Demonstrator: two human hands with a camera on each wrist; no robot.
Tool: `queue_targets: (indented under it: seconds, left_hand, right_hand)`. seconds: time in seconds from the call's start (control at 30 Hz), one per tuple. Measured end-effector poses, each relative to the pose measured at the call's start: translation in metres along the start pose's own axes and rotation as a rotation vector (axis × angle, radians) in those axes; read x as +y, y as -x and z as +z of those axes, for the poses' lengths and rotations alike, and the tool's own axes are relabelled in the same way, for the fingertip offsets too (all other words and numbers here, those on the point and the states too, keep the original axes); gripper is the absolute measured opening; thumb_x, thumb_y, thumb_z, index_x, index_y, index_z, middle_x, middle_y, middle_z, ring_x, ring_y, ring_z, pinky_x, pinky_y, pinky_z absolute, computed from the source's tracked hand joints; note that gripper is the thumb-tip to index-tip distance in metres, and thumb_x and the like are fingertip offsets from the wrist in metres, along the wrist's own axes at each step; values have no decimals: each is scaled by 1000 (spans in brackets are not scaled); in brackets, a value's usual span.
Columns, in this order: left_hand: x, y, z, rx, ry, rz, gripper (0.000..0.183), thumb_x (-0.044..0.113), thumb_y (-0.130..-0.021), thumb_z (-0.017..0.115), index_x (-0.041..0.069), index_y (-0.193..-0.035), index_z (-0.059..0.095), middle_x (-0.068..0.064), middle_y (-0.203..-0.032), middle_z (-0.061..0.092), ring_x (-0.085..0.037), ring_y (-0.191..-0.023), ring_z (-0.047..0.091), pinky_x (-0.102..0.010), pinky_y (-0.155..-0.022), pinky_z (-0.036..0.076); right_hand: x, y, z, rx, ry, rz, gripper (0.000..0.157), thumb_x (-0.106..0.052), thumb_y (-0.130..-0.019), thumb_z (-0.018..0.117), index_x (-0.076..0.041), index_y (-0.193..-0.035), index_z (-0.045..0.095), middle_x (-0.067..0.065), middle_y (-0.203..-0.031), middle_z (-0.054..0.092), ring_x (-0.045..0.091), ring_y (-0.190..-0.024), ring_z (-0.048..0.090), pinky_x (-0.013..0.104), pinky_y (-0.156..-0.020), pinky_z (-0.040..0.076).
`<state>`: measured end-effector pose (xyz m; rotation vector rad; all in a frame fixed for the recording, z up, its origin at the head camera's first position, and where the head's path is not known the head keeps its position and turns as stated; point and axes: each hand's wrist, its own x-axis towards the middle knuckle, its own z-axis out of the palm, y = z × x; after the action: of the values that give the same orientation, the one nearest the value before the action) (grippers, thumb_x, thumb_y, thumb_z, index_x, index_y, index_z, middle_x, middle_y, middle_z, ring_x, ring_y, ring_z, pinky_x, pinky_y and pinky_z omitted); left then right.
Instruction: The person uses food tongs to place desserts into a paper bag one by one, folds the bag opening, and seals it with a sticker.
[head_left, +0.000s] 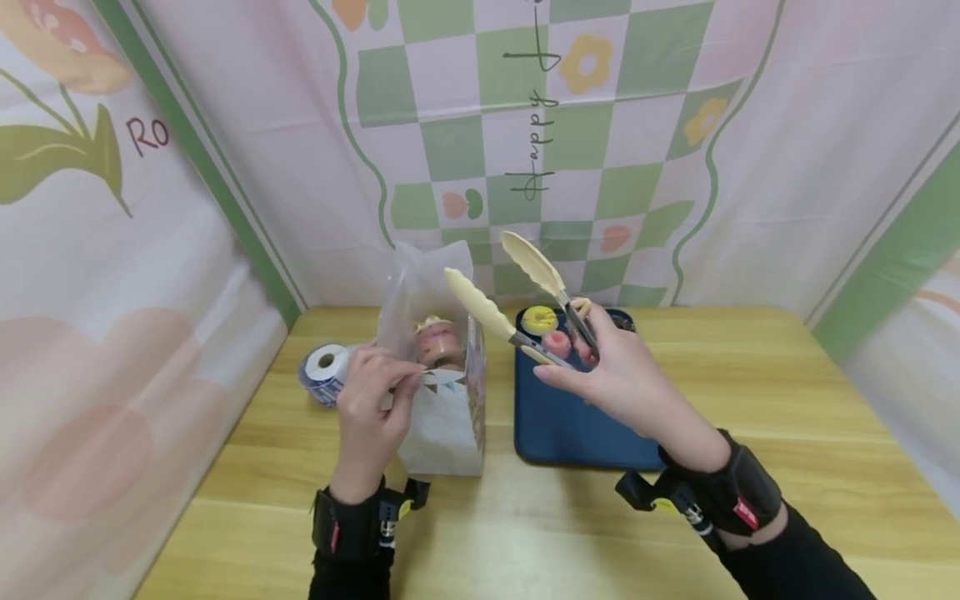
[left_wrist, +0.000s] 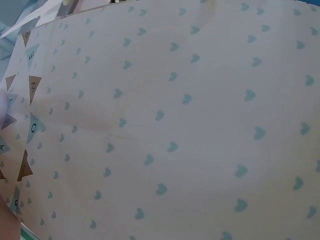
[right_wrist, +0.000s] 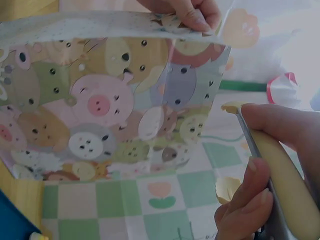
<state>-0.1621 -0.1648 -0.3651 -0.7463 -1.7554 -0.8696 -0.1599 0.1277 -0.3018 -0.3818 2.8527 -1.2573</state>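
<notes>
My left hand [head_left: 375,408] pinches the near rim of a paper bag [head_left: 442,433] between thumb and fingers. The bag stands upright, its top open. Inside it lies a pink and brown layered treat [head_left: 438,340] with a pale topping. In the left wrist view the bag's heart-printed side [left_wrist: 200,120] fills nearly everything; in the right wrist view its cartoon-animal side [right_wrist: 105,105] shows. My right hand [head_left: 626,375] grips tongs [head_left: 483,304] with cream-coloured tips. The tong tips are spread apart beside and above the bag, nothing between them.
Right of the bag lies a dark blue tray [head_left: 585,433]. Along its far side are a yellow round doughnut [head_left: 540,319] and a small pink piece [head_left: 557,342]; my right hand hides part. A white roll [head_left: 326,362] sits left of the bag. A patterned curtain [head_left: 510,150] hangs behind the table.
</notes>
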Motion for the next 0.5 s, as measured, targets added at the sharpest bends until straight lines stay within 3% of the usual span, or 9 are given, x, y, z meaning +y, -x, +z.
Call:
queue_targets:
  seconds: [0.13, 0.27, 0.5]
  left_hand:
    - [0, 1, 0, -2, -5, -2, 23, 21, -96, 62, 4, -84, 71, -7, -75, 66, -27, -83, 58, -40, -100, 46]
    - [0, 1, 1, 5, -5, 3, 23, 21, -96, 62, 4, -84, 71, -7, -75, 66, -28, -82, 58, -42, -98, 47]
    - [-1, 2, 1, 10, -10, 5, 22, 21, -96, 63, 3, -84, 71, -7, -75, 66, -27, -82, 58, -48, -93, 48]
  right_hand:
    - [14, 3, -2, -11, -83, 58, 71, -55, -80, 74, -14, -126, 39, 9, -89, 48, 20, -62, 57, 32, -54, 51]
    - [28, 5, -4, 2, -76, 93, 79, -54, -81, 74, -11, -135, 36, 15, -100, 54, 21, -61, 59, 34, -55, 52]
    - [55, 2, -7, 30, 5, 139, 70, -61, -82, 69, -9, -115, 36, 11, -90, 43, 21, -63, 59, 32, -54, 50]
